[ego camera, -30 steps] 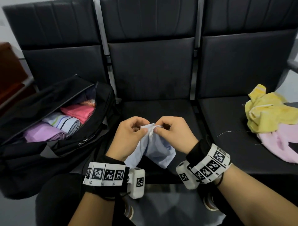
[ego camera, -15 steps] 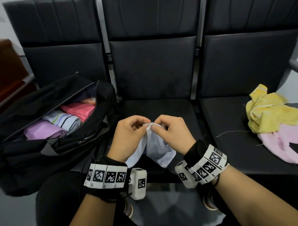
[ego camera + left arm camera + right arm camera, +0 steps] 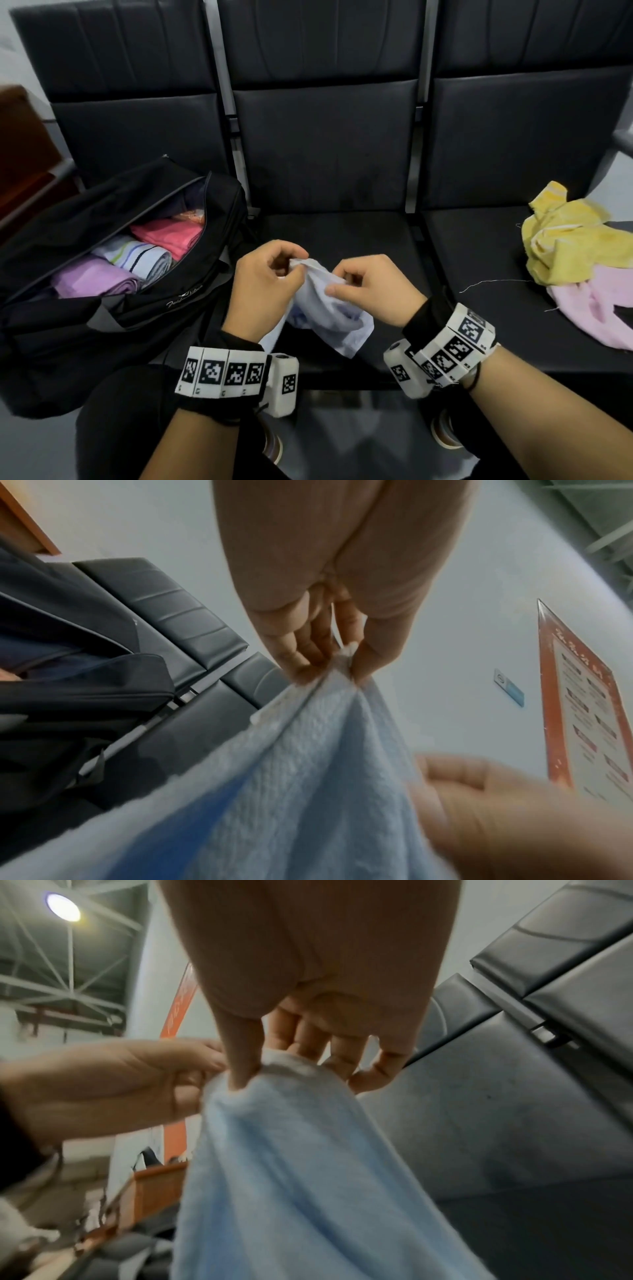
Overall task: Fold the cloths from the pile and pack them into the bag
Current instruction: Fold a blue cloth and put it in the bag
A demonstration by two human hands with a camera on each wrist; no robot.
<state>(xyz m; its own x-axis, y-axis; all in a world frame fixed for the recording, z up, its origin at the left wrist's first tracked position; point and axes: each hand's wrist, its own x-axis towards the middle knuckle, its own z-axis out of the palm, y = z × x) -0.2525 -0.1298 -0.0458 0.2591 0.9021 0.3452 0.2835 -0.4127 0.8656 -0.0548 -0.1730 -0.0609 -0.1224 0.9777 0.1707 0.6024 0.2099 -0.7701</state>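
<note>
A light blue cloth [image 3: 329, 315] hangs in the air over the front of the middle seat. My left hand [image 3: 270, 284] pinches its top edge between thumb and fingers, as the left wrist view shows on the cloth [image 3: 308, 764]. My right hand [image 3: 370, 291] pinches the same edge a little to the right; in the right wrist view the thumb presses the cloth [image 3: 291, 1164] against the fingers. The open black bag [image 3: 102, 308] lies on the left seat, holding folded purple, striped and pink cloths. The pile, a yellow cloth [image 3: 575, 240] over a pink cloth [image 3: 596, 305], lies on the right seat.
Three black padded seats [image 3: 342, 240] with metal dividers stand in a row ahead. A brown wooden piece [image 3: 24, 154] stands at the far left. My knees and shoes show at the bottom of the head view. A loose thread [image 3: 493, 284] lies on the right seat.
My hands have drawn slightly apart along the cloth's top edge, spreading it between them. The bag and the pile have not moved.
</note>
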